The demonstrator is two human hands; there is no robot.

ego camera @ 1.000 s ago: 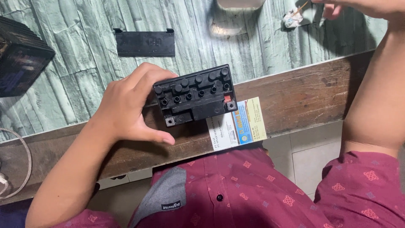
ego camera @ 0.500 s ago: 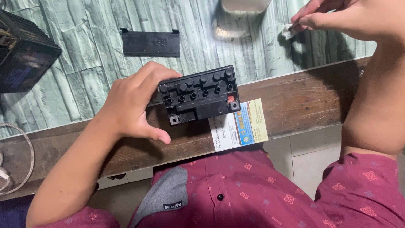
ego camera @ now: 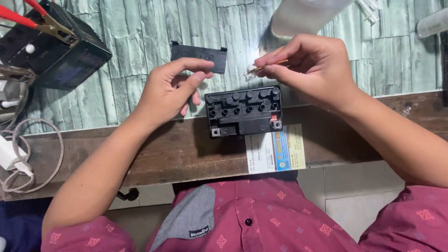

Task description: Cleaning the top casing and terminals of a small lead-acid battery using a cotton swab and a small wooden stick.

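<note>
The small black battery (ego camera: 243, 112) sits at the near edge of the green-patterned table (ego camera: 130, 42), right where it meets the wooden ledge (ego camera: 186, 149), with a printed card (ego camera: 275, 151) lying just below it. Its top stands bare, two rows of round ports open to the air, and the flat black cover strip (ego camera: 198, 52) that looks made to sit over them lies off to the far side, untouched. The right hand (ego camera: 308, 67) hovers over the battery's far right corner, thumb and forefinger pressed together on a thin stick-like tool with something small and pale at its tip; what that bit is, I honestly cannot make out from here. The left hand (ego camera: 170, 91) is loose beside the battery's left end, fingers half curled and holding nothing, not quite touching the case. A translucent bottle (ego camera: 303, 16) waits just beyond. So the opening-up looks done, the work on the ports seems in hand, and closing with the strip is left.
</note>
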